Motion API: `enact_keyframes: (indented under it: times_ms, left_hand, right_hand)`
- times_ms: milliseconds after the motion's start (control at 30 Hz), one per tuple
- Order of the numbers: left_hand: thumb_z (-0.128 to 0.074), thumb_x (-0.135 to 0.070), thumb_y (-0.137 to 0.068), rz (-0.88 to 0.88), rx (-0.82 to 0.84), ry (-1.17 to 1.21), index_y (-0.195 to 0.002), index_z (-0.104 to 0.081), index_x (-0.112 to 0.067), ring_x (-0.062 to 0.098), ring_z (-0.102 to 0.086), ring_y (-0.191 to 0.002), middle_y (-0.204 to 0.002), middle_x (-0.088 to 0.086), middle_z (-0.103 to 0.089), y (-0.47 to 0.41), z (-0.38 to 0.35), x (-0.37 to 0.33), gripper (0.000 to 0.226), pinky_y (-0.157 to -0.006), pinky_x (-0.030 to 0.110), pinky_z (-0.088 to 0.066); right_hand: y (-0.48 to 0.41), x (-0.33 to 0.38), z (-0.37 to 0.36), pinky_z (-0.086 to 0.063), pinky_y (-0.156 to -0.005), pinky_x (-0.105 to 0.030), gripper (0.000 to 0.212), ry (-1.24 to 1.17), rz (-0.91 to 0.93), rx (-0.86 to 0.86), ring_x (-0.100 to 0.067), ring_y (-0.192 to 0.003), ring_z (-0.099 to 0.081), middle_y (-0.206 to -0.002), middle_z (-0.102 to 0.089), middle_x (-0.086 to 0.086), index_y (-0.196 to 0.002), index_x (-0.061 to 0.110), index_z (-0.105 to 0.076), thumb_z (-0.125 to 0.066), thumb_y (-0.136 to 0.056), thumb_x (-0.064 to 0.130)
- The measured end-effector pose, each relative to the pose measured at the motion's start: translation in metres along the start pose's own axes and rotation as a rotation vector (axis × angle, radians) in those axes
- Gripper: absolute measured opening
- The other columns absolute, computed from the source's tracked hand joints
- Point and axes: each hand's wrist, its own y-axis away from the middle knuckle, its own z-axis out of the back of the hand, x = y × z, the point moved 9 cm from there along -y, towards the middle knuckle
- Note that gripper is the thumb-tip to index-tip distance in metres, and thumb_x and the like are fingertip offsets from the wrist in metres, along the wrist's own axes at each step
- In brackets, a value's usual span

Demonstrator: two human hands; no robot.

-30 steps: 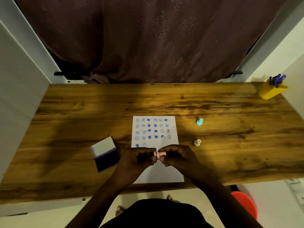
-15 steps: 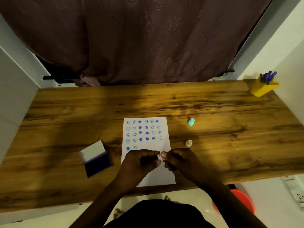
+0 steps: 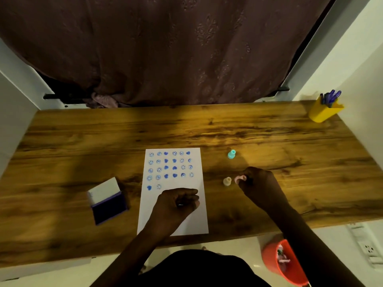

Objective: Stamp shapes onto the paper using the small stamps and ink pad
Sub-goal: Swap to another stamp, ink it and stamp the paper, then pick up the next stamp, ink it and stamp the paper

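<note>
My right hand [image 3: 260,184] pinches a small pink stamp [image 3: 240,178] at the fingertips, low over the wooden table [image 3: 207,129], off the paper's right edge. A cream stamp [image 3: 227,181] stands just left of the pink one, close but apart as far as I can tell. A teal stamp [image 3: 231,154] stands further out from my right hand, toward the table's far side, well apart. Bare wood is open to the right of my right hand and beyond the teal stamp up to the yellow pen holder [image 3: 323,110] in the far right corner.

My left hand [image 3: 178,203] rests curled on the white paper [image 3: 199,222], fingers loosely closed; can't tell if anything is inside. Blue stamped marks [image 3: 170,166], smileys and hearts in rows, fill the sheet beyond my left hand; the last row has two marks just past my knuckles. Blank paper lies under and nearer than that hand, down to the sheet's near edge, which sits close to the table's near edge.

The open ink pad [image 3: 107,206], lid flipped up, lies left of my left hand, off the paper, bare wood between. An orange bucket [image 3: 279,266] sits on the floor below my right forearm.
</note>
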Motion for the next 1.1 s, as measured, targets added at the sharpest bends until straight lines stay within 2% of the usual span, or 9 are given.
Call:
enact_keyframes:
  times_ms: [67,200,300,400,500,733,867,1000,1100]
  left_hand:
    - [-0.084,-0.022,-0.081,-0.016,-0.018,-0.017,-0.095,-0.073,-0.044,0.002,-0.074,-0.096,-0.097,-0.018,-0.078,-0.001,-0.001,-0.001,0.028,-0.095,0.029,-0.059]
    - [-0.083,-0.024,-0.082,-0.038,-0.052,-0.059,-0.095,-0.071,-0.045,-0.003,-0.071,-0.097,-0.101,-0.020,-0.076,-0.001,-0.002,-0.005,0.028,-0.091,0.022,-0.057]
    - [-0.083,-0.026,-0.082,-0.045,-0.064,-0.079,-0.094,-0.071,-0.047,-0.001,-0.071,-0.099,-0.102,-0.021,-0.075,-0.002,-0.003,-0.005,0.027,-0.090,0.021,-0.056]
    - [-0.082,-0.026,-0.082,-0.038,-0.062,-0.082,-0.097,-0.072,-0.044,-0.005,-0.070,-0.099,-0.101,-0.022,-0.074,-0.003,-0.006,-0.004,0.026,-0.089,0.018,-0.055]
    - [-0.082,-0.026,-0.083,-0.024,-0.051,-0.091,-0.101,-0.074,-0.037,-0.011,-0.067,-0.099,-0.101,-0.023,-0.073,-0.004,-0.008,-0.003,0.023,-0.083,0.012,-0.052]
    - [-0.082,-0.027,-0.082,-0.026,-0.078,-0.081,-0.094,-0.071,-0.047,-0.008,-0.068,-0.100,-0.098,-0.025,-0.074,-0.008,-0.008,0.000,0.026,-0.081,0.010,-0.052]
    - [-0.082,-0.026,-0.082,-0.026,-0.075,-0.070,-0.095,-0.071,-0.046,-0.006,-0.069,-0.100,-0.098,-0.025,-0.075,-0.010,-0.009,0.001,0.026,-0.080,0.011,-0.052]
    - [-0.083,-0.024,-0.082,-0.035,-0.098,-0.065,-0.096,-0.070,-0.046,-0.003,-0.070,-0.101,-0.103,-0.019,-0.075,-0.011,-0.008,0.000,0.030,-0.080,0.010,-0.052]
    - [-0.083,-0.022,-0.081,-0.048,-0.105,-0.072,-0.097,-0.069,-0.045,-0.003,-0.070,-0.101,-0.105,-0.018,-0.075,-0.009,-0.007,-0.002,0.031,-0.081,0.010,-0.052]
  right_hand:
    - [-0.005,-0.011,-0.007,-0.050,-0.056,-0.029,0.013,0.061,-0.010,-0.011,-0.020,-0.064,-0.069,-0.071,-0.072,0.001,-0.076,0.017,-0.070,-0.068,-0.086,0.025]
    - [-0.012,-0.025,-0.023,-0.039,-0.058,-0.027,0.014,0.128,-0.019,0.033,-0.029,-0.070,-0.068,-0.074,-0.069,-0.004,-0.074,0.018,-0.062,-0.064,-0.086,0.024]
    - [-0.015,-0.031,-0.034,-0.045,-0.063,-0.033,0.011,0.164,0.015,0.044,-0.035,-0.078,-0.067,-0.082,-0.070,-0.009,-0.083,0.014,-0.065,-0.064,-0.086,0.024]
    - [-0.018,-0.038,-0.043,-0.052,-0.071,-0.037,0.015,0.155,0.033,0.069,-0.032,-0.085,-0.068,-0.090,-0.072,-0.006,-0.093,0.016,-0.069,-0.063,-0.086,0.028]
    - [-0.019,-0.039,-0.048,-0.054,-0.071,-0.041,0.015,0.158,0.063,0.066,-0.031,-0.085,-0.068,-0.090,-0.071,-0.006,-0.092,0.015,-0.069,-0.063,-0.088,0.028]
    - [-0.020,-0.037,-0.048,-0.053,-0.069,-0.039,0.011,0.117,0.114,0.069,-0.033,-0.082,-0.068,-0.087,-0.071,-0.008,-0.091,0.012,-0.069,-0.068,-0.087,0.022]
    - [-0.022,-0.028,-0.040,-0.055,-0.069,-0.039,0.027,0.159,0.185,0.133,-0.035,-0.082,-0.069,-0.089,-0.072,-0.013,-0.096,0.005,-0.070,-0.075,-0.079,0.025]
    - [-0.048,-0.027,-0.021,-0.055,-0.071,-0.031,0.047,0.033,0.023,0.239,-0.022,-0.085,-0.069,-0.100,-0.073,-0.003,-0.103,0.012,-0.070,-0.073,-0.062,0.034]
    - [-0.072,-0.023,-0.009,-0.056,-0.072,-0.029,0.046,0.016,-0.060,0.114,-0.020,-0.086,-0.070,-0.099,-0.073,-0.003,-0.115,0.016,-0.069,-0.074,-0.070,0.025]
